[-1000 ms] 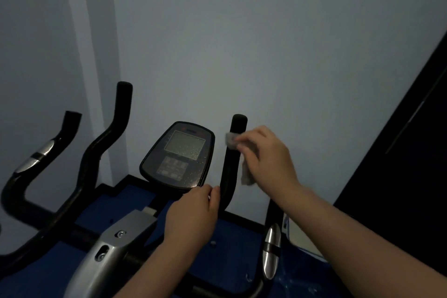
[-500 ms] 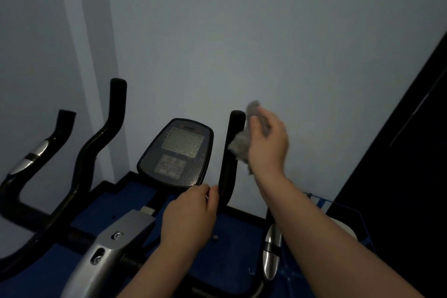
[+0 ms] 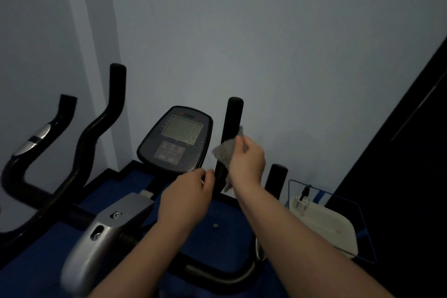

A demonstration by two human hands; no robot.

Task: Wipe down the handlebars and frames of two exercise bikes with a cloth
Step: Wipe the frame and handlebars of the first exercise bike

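Two hands work at the upright black handlebar grip (image 3: pixel 231 128) of the nearer exercise bike. The right hand (image 3: pixel 246 164) is clenched around a grey cloth (image 3: pixel 223 152), pressing it against the grip about halfway up. The cloth is small, dull grey and crumpled; one corner pokes up above the fingers beside the bar, a wider fold spreads to the left across the bar, and a tail hangs below the hand. The left hand (image 3: pixel 187 197) closes on the same bar lower down, thumb and fingertips pinched at its base just under the cloth.

The grip is matte black with a rounded top, rising right of the console (image 3: pixel 176 139), whose dark oval face carries a grey screen speckled with droplets. A shorter black grip end (image 3: pixel 275 176) stands to the right of the right forearm. A silver bracket (image 3: pixel 106 232) with bolts sits low on the frame. On the left, the curved black handlebars (image 3: pixel 96 133) of the second bike (image 3: pixel 36 143) rise, one bearing a silver sensor plate. A white object (image 3: pixel 324 225) lies at lower right on the blue floor (image 3: pixel 36 271).
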